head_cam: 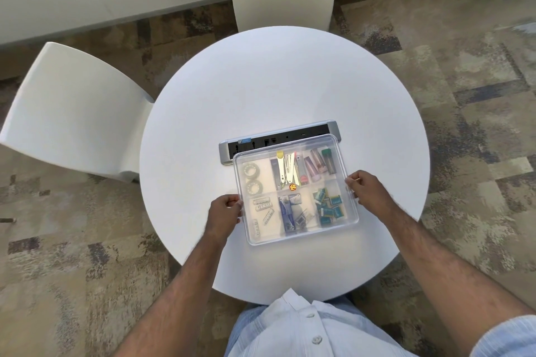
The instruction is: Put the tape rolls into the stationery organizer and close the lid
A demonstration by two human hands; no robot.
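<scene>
The organizer (295, 188) sits on the counter (261, 90) straight ahead, with the clear lid (330, 143) over it, and both tape rolls (251, 178) lie in its far-left compartment. The left hand (224, 211) pinches the lid's left edge and the right hand (368, 187) its right edge, fingers (352, 180) curled on the rim. Both hands are about equally near, on opposite sides. The lid looks level, probably needing only a downward press to seat.
</scene>
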